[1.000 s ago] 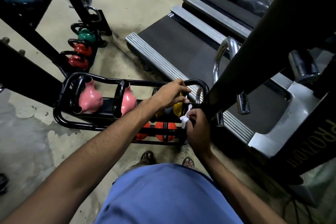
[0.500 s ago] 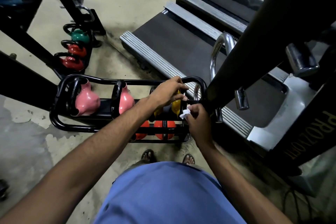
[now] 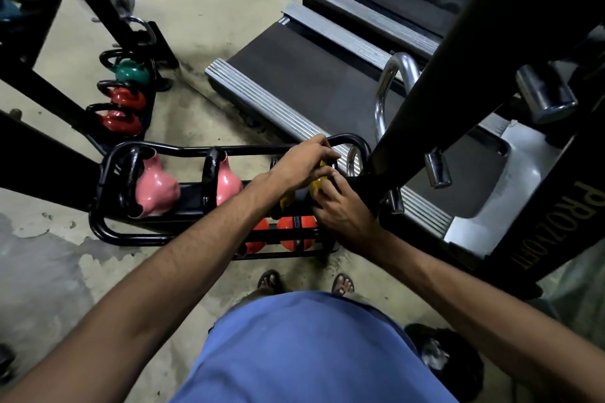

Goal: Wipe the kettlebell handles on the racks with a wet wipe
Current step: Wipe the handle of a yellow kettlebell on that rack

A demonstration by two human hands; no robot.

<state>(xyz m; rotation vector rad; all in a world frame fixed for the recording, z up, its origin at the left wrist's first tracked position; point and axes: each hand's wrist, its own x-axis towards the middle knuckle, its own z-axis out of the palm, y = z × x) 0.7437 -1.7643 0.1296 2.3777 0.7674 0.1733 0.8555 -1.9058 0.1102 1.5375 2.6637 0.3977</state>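
Note:
A low black rack (image 3: 108, 232) on the floor holds two pink kettlebells (image 3: 157, 188) on its upper tier and orange kettlebells (image 3: 294, 232) below. At the rack's right end sits a yellow kettlebell (image 3: 316, 186). My left hand (image 3: 302, 163) grips the top of it, fingers curled over its handle. Just below and to the right, my right hand (image 3: 343, 211) has its fingers pressed against the same kettlebell. The white wet wipe seen earlier in the right hand is hidden under the fingers now.
A treadmill (image 3: 294, 75) lies right behind the rack, with its black upright (image 3: 458, 59) touching the rack's right end. Green and red kettlebells (image 3: 126, 98) stand at the back left beside a tall rack. My sandalled feet (image 3: 342, 283) are near the rack's front.
My right hand has moved up and closed in on the yellow kettlebell, and the white wipe has gone out of sight under it. My left hand stays on the handle.

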